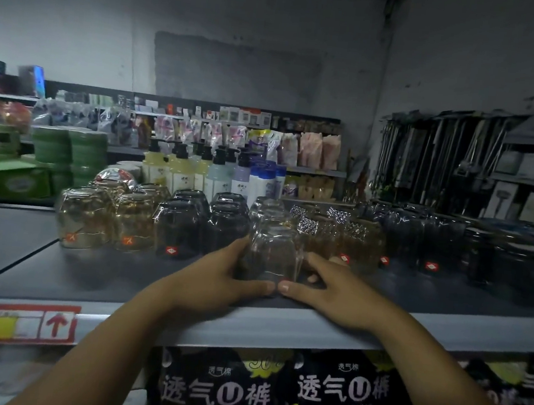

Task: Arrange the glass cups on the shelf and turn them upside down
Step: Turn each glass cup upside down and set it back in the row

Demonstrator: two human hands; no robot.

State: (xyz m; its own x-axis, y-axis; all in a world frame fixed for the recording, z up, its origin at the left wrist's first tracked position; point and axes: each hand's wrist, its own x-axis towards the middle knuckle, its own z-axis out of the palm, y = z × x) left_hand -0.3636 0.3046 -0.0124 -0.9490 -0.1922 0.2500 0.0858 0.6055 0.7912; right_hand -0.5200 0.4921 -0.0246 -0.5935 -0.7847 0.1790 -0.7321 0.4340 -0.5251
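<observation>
A clear glass cup (pixel 273 252) stands upside down near the front of the grey shelf (pixel 95 277). My left hand (pixel 219 276) grips its left side and my right hand (pixel 329 286) grips its right side, thumbs meeting in front of its base. Behind it stands another clear cup (pixel 268 209). Rows of inverted cups flank it: amber cups (pixel 85 217) at the left, dark smoky cups (pixel 178 226) beside them, amber patterned cups (pixel 359 244) at the right, and dark cups (pixel 444 248) further right.
Pump bottles (pixel 180 171) and stacked green plates (pixel 68 150) stand on the shelving behind. Metal utensils (pixel 442 160) hang at the right. Black packets (pixel 273 392) fill the level below. A red price tag (pixel 22 322) sits on the shelf's front lip.
</observation>
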